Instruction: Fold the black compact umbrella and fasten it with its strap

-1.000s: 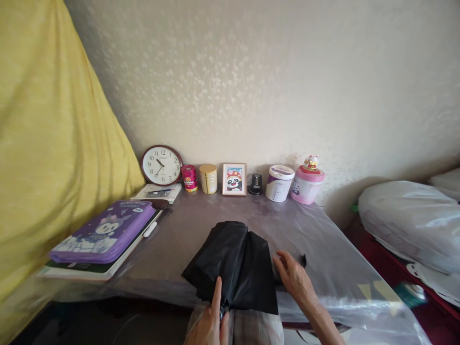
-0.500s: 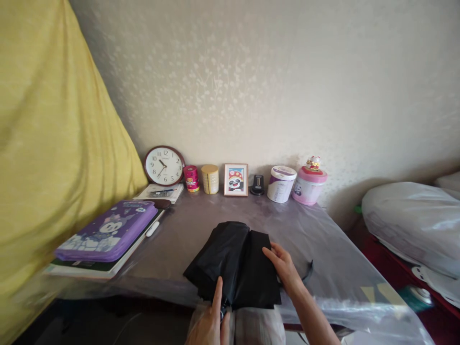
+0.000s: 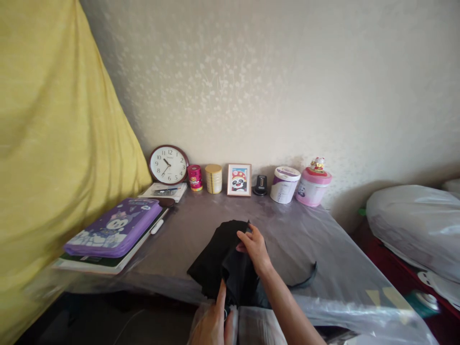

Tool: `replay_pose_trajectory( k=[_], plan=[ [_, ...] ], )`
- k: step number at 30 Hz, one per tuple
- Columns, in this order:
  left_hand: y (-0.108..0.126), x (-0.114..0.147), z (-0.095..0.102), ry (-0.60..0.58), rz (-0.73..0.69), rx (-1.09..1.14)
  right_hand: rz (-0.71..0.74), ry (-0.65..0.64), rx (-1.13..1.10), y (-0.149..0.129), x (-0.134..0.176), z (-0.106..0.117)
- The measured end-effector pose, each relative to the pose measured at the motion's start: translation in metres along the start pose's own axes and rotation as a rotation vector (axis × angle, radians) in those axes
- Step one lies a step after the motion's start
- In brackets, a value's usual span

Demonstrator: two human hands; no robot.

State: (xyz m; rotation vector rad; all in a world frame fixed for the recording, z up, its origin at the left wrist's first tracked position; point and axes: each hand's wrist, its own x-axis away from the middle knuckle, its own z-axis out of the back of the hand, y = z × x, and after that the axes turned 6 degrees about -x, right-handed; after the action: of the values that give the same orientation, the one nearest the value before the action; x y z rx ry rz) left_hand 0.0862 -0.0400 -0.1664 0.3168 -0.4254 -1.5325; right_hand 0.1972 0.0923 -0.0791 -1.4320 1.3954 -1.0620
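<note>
- At the near edge, the person's left hand [image 3: 210, 327] is closed around the handle end of a black folding umbrella [image 3: 212, 254], its index finger laid along the fabric.
- The umbrella sits in front of the person at the front edge of the desk [image 3: 294, 230], its loose canopy pointing away toward the wall.
- The right hand [image 3: 254, 247] reaches over the canopy from the right and grasps a fold of the fabric between thumb and fingers.
- A dark strap [image 3: 305, 280] curves out on the desk just right of the right forearm; its inner end is hidden.
- To the left, a purple zip case [image 3: 115, 227] with a cartoon figure lies on stacked books [image 3: 120, 266], with a white pen-like object [image 3: 157, 226] beside them.
- To the right of the desk is a bulky bundle [image 3: 417, 225] in pale plastic.
- Along the back, left to right, stand a round wall clock [image 3: 168, 164] leaning on the wall, a pink can [image 3: 194, 178], a yellow-lidded can [image 3: 213, 179], a framed panda picture [image 3: 239, 180], a small black device [image 3: 260, 186], a white-and-purple tub [image 3: 285, 186] and a pink-lidded tub [image 3: 312, 189] topped by a lucky-cat figurine [image 3: 318, 166].
- Behind them rises the patterned wall [image 3: 251, 86], with a yellow curtain [image 3: 53, 143] at left.
</note>
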Motion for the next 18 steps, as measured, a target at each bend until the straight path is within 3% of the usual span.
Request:
replay_pose_trajectory(
  k=[3, 9, 14, 18],
  plan=[
    [-0.002, -0.001, 0.001, -0.055, -0.026, 0.003, 0.005, -0.018, 0.059, 0.013, -0.009, -0.010],
    [-0.005, 0.001, -0.001, -0.014, -0.051, 0.047, 0.082, -0.014, 0.308, 0.032, -0.018, -0.017],
    [-0.007, 0.003, -0.004, 0.034, -0.056, 0.110, 0.160, 0.052, 0.666, 0.031, -0.012, -0.022],
    [-0.006, 0.005, -0.001, 0.043, 0.009, 0.145, 0.130, 0.069, 0.789, 0.025, -0.006, -0.027]
  ],
)
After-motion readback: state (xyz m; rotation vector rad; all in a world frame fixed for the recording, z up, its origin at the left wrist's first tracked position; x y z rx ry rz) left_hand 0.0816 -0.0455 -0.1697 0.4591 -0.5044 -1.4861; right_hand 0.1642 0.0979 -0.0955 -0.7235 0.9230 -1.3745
